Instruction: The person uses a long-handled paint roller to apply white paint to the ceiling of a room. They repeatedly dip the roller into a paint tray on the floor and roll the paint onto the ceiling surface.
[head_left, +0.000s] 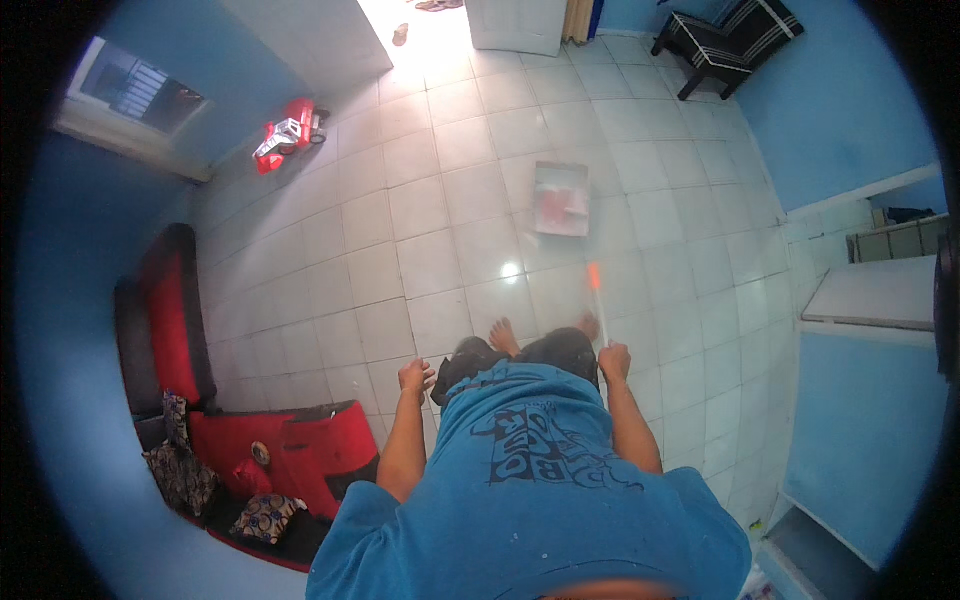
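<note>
In my right hand (613,360), closed beside my right thigh, is a thin stick (597,285), white along the shaft and orange at its far end; its exact kind is not clear. The stick points forward and down over the floor. My left hand (416,376) hangs by my left thigh, its fingers loosely curled and slightly apart, with nothing visible in them. On the tiles ahead of my feet lies a pale rectangular box or tray (546,228) with something blurred and pinkish-red in it. The stick's orange end is apart from it.
A red and white toy vehicle (290,132) stands by the left wall. A red and black sofa (335,440) with cushions fills the lower left. A dark chair (705,45) is at the far right, a door (515,22) at the back, and a blue and white counter (850,430) on the right.
</note>
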